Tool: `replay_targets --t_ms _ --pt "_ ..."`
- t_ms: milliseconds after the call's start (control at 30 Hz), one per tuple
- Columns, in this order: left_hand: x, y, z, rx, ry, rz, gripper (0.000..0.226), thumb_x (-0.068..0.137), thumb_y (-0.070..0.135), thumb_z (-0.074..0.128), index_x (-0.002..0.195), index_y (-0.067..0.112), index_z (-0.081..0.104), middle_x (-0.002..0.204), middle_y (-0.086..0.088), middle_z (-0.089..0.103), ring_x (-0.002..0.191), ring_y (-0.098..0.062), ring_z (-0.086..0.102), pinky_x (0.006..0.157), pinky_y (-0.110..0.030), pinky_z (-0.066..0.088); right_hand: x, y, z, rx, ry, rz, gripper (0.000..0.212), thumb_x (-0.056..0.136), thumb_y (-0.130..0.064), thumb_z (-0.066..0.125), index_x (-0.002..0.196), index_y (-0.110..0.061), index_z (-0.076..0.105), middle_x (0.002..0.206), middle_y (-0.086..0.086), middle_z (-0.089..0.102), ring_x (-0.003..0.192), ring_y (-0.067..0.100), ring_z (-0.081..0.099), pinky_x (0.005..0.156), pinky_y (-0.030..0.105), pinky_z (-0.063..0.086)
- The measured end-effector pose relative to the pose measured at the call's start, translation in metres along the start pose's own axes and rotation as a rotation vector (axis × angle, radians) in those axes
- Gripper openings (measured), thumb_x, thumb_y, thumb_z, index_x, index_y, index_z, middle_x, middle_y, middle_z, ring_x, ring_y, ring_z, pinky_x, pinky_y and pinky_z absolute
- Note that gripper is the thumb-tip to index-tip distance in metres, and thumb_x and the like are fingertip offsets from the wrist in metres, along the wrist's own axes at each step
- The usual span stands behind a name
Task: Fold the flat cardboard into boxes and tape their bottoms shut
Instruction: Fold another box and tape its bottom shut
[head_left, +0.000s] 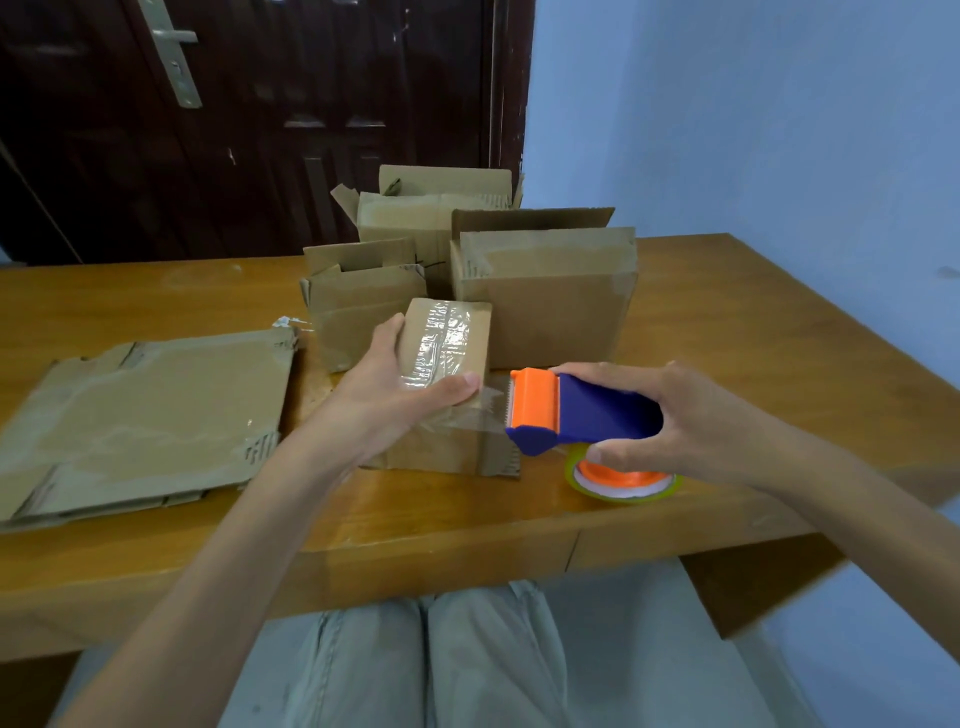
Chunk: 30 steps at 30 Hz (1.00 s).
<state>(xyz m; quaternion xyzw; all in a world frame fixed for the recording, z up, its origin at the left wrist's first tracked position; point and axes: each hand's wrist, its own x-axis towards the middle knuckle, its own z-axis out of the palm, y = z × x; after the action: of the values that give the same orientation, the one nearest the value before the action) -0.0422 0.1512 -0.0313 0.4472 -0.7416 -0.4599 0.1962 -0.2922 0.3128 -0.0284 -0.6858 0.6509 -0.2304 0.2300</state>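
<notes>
Okay, three folded boxes (545, 296) stand on the wooden table (727, 332) just behind the small box (447, 374), flaps up, insides not visible. Small box is brown, bottom up, shiny clear tape wrinkled across it. Left hand (400, 395) grips its top. Right hand (691, 421) grips blue-orange tape dispenser (576, 410), touching the box's right. Flat cardboard (140, 421) lies left of it.
</notes>
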Motion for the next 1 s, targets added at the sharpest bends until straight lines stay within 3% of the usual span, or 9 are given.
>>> replay_targets --t_ms 167,400,567,700,767,933,1000 --pt "0.001 -0.001 0.000 0.000 -0.009 0.003 0.121 0.074 0.061 0.084 0.165 0.035 0.009 0.150 0.002 0.051 0.125 -0.020 0.058 0.111 -0.044 0.048 -0.006 0.000 -0.008 -0.120 0.032 -0.024 0.074 0.082 -0.063 0.075 0.147 -0.061 0.040 0.114 -0.025 0.067 0.099 0.007 0.068 0.070 0.023 0.060" --pt "0.002 -0.004 0.000 -0.017 -0.007 -0.002 0.124 0.069 0.065 0.084 0.165 0.038 0.010 0.145 0.004 0.053 0.120 -0.018 0.061 0.109 -0.046 0.052 0.008 -0.006 -0.003 -0.252 0.011 -0.017 0.078 0.082 -0.082 0.061 0.151 -0.060 0.034 0.117 -0.029 0.063 0.100 0.001 0.065 0.069 0.021 0.059" --pt "0.003 -0.005 0.000 -0.019 -0.006 -0.010 0.127 0.065 0.067 0.084 0.164 0.039 0.009 0.149 0.000 0.052 0.121 -0.021 0.062 0.107 -0.048 0.053 0.016 -0.023 -0.010 -0.315 -0.021 0.026 0.074 0.084 -0.072 0.069 0.151 -0.058 0.039 0.115 -0.027 0.063 0.094 0.002 0.064 0.070 0.019 0.054" --pt "0.002 -0.002 0.002 -0.029 0.015 -0.011 0.120 0.074 0.057 0.085 0.165 0.034 0.009 0.152 -0.002 0.049 0.125 -0.023 0.059 0.107 -0.047 0.053 0.029 -0.054 -0.019 -0.561 -0.053 -0.008 0.070 0.087 -0.071 0.065 0.150 -0.050 0.044 0.103 -0.028 0.059 0.083 -0.003 0.058 0.066 0.018 0.045" --pt "0.003 -0.002 0.003 -0.032 0.022 -0.010 0.119 0.076 0.056 0.085 0.165 0.034 0.010 0.152 -0.003 0.049 0.125 -0.023 0.058 0.107 -0.046 0.053 0.033 -0.068 -0.025 -0.679 -0.053 -0.030 0.066 0.087 -0.072 0.062 0.147 -0.047 0.049 0.098 -0.026 0.060 0.080 -0.002 0.055 0.066 0.022 0.048" --pt "0.002 0.000 0.004 -0.050 -0.004 0.001 0.117 0.079 0.053 0.084 0.166 0.032 0.008 0.155 -0.003 0.047 0.125 -0.022 0.056 0.098 -0.035 0.049 0.046 -0.081 -0.004 -0.973 -0.148 -0.088 0.064 0.090 -0.070 0.059 0.145 -0.037 0.051 0.110 -0.011 0.067 0.098 0.011 0.059 0.067 0.027 0.048" --pt "0.001 0.001 0.005 -0.052 -0.014 0.015 0.116 0.081 0.052 0.083 0.166 0.031 0.008 0.154 -0.003 0.046 0.122 -0.020 0.054 0.090 -0.029 0.046 0.049 -0.075 0.006 -1.013 -0.164 -0.064 0.063 0.090 -0.070 0.058 0.143 -0.036 0.053 0.103 -0.010 0.062 0.096 0.015 0.058 0.064 0.027 0.049"
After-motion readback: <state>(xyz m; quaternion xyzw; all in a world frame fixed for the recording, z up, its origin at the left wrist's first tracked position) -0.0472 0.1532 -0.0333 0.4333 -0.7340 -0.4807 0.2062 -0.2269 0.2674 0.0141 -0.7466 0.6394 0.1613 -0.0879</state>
